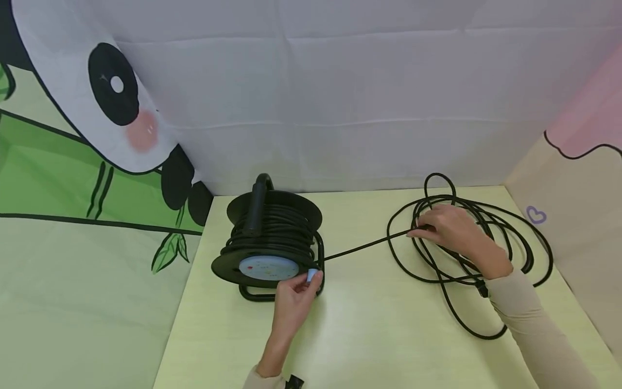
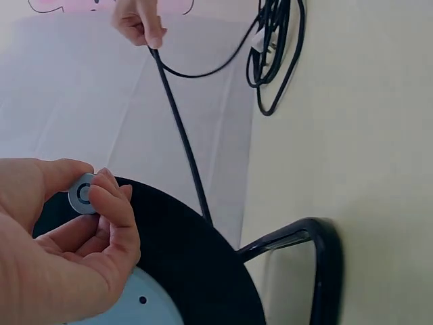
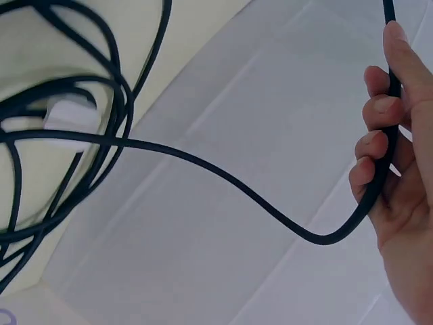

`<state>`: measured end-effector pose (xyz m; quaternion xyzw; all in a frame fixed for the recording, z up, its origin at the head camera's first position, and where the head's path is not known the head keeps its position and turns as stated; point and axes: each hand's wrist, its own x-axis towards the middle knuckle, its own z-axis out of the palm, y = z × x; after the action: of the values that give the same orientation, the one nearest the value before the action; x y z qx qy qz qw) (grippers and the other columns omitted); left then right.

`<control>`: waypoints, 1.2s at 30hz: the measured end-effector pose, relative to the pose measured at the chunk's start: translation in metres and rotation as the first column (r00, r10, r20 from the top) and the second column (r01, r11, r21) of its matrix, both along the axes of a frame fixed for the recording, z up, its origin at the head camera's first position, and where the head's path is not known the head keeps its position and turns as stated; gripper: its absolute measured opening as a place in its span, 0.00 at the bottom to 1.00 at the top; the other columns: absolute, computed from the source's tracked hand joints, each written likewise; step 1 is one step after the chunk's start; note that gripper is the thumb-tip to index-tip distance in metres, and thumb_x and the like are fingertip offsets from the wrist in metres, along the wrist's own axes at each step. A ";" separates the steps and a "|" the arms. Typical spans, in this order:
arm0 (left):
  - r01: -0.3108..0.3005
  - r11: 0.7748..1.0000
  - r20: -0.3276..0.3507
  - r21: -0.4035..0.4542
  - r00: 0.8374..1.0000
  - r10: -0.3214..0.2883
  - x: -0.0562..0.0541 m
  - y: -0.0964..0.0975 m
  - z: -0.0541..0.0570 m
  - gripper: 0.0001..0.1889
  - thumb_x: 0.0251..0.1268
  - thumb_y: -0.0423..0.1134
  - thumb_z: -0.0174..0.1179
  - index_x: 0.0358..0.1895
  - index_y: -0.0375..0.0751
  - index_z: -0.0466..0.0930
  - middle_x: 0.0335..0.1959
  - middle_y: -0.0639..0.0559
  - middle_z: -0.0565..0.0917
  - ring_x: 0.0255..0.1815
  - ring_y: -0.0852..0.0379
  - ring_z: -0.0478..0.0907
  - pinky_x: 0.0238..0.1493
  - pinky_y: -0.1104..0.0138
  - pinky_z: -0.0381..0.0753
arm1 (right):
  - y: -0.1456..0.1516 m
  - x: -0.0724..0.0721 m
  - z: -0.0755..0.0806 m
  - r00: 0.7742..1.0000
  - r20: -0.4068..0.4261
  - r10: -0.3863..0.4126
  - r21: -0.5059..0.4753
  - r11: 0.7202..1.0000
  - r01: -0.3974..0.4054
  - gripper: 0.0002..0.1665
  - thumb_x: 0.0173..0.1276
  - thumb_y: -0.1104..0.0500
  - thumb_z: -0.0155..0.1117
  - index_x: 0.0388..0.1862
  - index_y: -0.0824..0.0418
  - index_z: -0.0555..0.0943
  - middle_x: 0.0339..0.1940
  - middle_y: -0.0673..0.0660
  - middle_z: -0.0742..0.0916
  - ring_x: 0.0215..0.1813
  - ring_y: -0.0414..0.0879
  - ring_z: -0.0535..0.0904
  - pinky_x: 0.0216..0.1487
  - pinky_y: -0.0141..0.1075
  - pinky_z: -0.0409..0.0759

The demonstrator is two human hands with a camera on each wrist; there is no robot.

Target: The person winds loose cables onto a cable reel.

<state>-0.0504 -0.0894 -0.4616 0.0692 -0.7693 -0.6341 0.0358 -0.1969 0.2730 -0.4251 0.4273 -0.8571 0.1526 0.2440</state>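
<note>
A black cable reel (image 1: 269,213) with cord wound on its drum stands at the left of the table, its blue-grey centre disc (image 1: 269,268) facing the front. With thumb and fingers my left hand (image 1: 295,300) pinches the reel's small light-blue crank knob (image 1: 311,275) at the flange's lower right; the left wrist view shows the knob's round end (image 2: 84,194). My right hand (image 1: 452,229) holds the black cable (image 3: 385,162) with curled fingers, above the loose coil. Between the reel and this hand the cable (image 1: 364,248) runs straight.
Loose loops of black cable (image 1: 505,227) lie at the table's right. Among them a white plug (image 3: 71,120) shows, partly covered by cord. A tubular black stand (image 2: 325,264) supports the reel. Behind the table hangs a pale cloth (image 1: 340,108); a panda print covers the left side.
</note>
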 end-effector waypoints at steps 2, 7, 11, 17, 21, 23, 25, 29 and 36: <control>0.004 1.000 0.000 -0.004 1.000 -0.004 0.000 0.000 -0.005 0.13 0.68 0.41 0.70 0.30 0.33 0.89 0.20 0.50 0.83 0.21 0.59 0.77 0.22 0.73 0.73 | 0.007 -0.001 0.003 1.000 -0.019 -0.012 -0.001 1.000 0.012 0.38 0.75 0.27 0.47 0.18 0.52 0.81 0.16 0.44 0.77 0.20 0.36 0.62 0.20 0.32 0.63; -0.007 1.000 0.006 -0.026 1.000 0.007 0.000 -0.001 -0.024 0.14 0.67 0.39 0.71 0.31 0.29 0.89 0.20 0.48 0.84 0.21 0.63 0.77 0.24 0.74 0.74 | 0.026 -0.002 0.009 0.999 -0.020 -0.031 -0.023 0.999 0.031 0.39 0.76 0.29 0.46 0.19 0.55 0.83 0.18 0.46 0.81 0.21 0.39 0.68 0.20 0.35 0.68; -0.029 0.998 0.061 -0.048 0.998 0.032 0.001 -0.007 -0.040 0.15 0.68 0.41 0.70 0.35 0.27 0.89 0.23 0.46 0.87 0.25 0.57 0.83 0.27 0.73 0.77 | 0.035 -0.003 0.009 0.999 -0.011 -0.045 -0.052 0.998 0.044 0.40 0.76 0.30 0.47 0.22 0.58 0.85 0.20 0.48 0.83 0.22 0.41 0.70 0.21 0.38 0.71; -0.067 0.995 0.115 -0.073 0.991 0.075 0.005 -0.020 -0.063 0.15 0.70 0.41 0.68 0.38 0.27 0.90 0.28 0.36 0.88 0.31 0.41 0.87 0.30 0.71 0.80 | 0.041 -0.001 0.007 0.996 0.010 -0.092 -0.078 0.993 0.093 0.40 0.75 0.28 0.47 0.27 0.58 0.87 0.20 0.50 0.82 0.20 0.38 0.68 0.17 0.34 0.66; -0.096 0.992 0.107 -0.088 0.989 0.105 0.006 -0.032 -0.073 0.14 0.70 0.40 0.68 0.34 0.28 0.90 0.27 0.35 0.87 0.30 0.39 0.86 0.28 0.71 0.78 | 0.045 0.001 0.006 0.991 0.028 -0.130 -0.077 0.988 0.131 0.38 0.75 0.28 0.46 0.26 0.55 0.85 0.19 0.48 0.82 0.18 0.36 0.66 0.16 0.32 0.62; -0.107 0.990 0.113 -0.093 0.987 0.117 0.006 -0.039 -0.076 0.14 0.70 0.39 0.68 0.34 0.28 0.90 0.27 0.36 0.87 0.30 0.40 0.86 0.28 0.71 0.78 | 0.048 0.001 0.006 0.989 0.035 -0.146 -0.074 0.986 0.148 0.37 0.75 0.28 0.46 0.25 0.53 0.83 0.18 0.47 0.82 0.17 0.34 0.64 0.17 0.31 0.61; -0.117 0.988 0.119 -0.097 0.985 0.128 0.007 -0.045 -0.079 0.14 0.71 0.39 0.68 0.35 0.28 0.90 0.27 0.36 0.87 0.29 0.41 0.85 0.28 0.71 0.78 | 0.050 0.002 0.006 0.987 0.041 -0.156 -0.078 0.984 0.158 0.37 0.76 0.28 0.45 0.26 0.54 0.84 0.18 0.48 0.82 0.17 0.35 0.64 0.17 0.32 0.61; -0.142 0.982 0.131 -0.122 0.979 0.158 0.009 -0.059 -0.082 0.13 0.71 0.40 0.67 0.37 0.29 0.90 0.27 0.37 0.87 0.29 0.44 0.85 0.29 0.71 0.78 | 0.054 0.006 0.004 0.984 0.049 -0.172 -0.108 0.978 0.176 0.42 0.76 0.27 0.46 0.33 0.61 0.88 0.22 0.53 0.87 0.17 0.35 0.67 0.17 0.33 0.65; -0.184 0.977 0.177 -0.110 0.964 0.201 0.009 -0.074 -0.084 0.15 0.71 0.40 0.67 0.39 0.27 0.90 0.27 0.37 0.87 0.25 0.53 0.82 0.26 0.71 0.77 | 0.057 0.009 0.000 0.979 0.067 -0.193 -0.107 0.974 0.200 0.41 0.75 0.26 0.47 0.37 0.59 0.90 0.16 0.47 0.81 0.17 0.29 0.59 0.15 0.30 0.56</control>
<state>-0.0415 -0.1636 -0.5454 0.2010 -0.7875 -0.5819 0.0281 -0.1879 0.3297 -0.4251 0.3214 -0.8917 0.1879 0.2573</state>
